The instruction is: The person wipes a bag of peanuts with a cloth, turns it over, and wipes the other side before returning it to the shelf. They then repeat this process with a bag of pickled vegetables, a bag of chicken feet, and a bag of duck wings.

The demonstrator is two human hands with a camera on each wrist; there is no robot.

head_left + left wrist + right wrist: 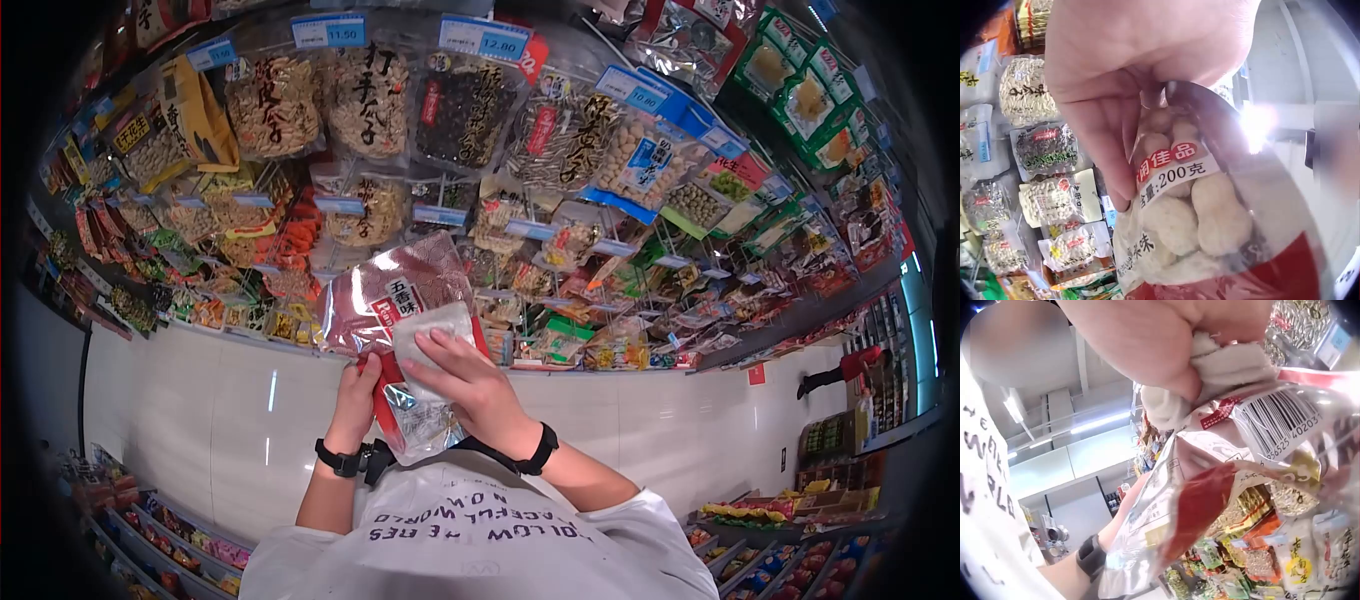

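Nearest the head camera is the person's white printed T-shirt [480, 540], and just above it both forearms rise, each with a black wrist strap. Between the two hands, held up in front of the chest, is the snack bag [405, 330] — a glossy red and silver packet with a white label of Chinese characters.

The left hand [357, 395] grasps the bag at its lower left edge, fingers curled round the plastic. In the left wrist view the thumb and fingers [1107, 134] pinch the bag's clear window [1191, 212], through which pale round pieces show, with a label reading 200 on it.

The right hand [465, 385] lies on the front of the bag, to the right of the left hand, pressing a white cloth [430, 335] against the packet. Its fingers bend over the cloth, and in the right wrist view the cloth [1210, 375] is bunched inside the grip, just above the bag's barcode [1279, 419].

Behind the bag stands the shelf wall [560, 240] — rows of hanging packets of nuts and seeds under blue price tags [484, 38]. Above the bag hang large clear packets of seeds [368, 98], and green packets [800, 95] hang far to its upper right.

Beyond the bag, below the shelves in the picture, runs the pale tiled floor [220, 420]. Far to the right of the bag, a person in a red top [845, 368] stands in the aisle.
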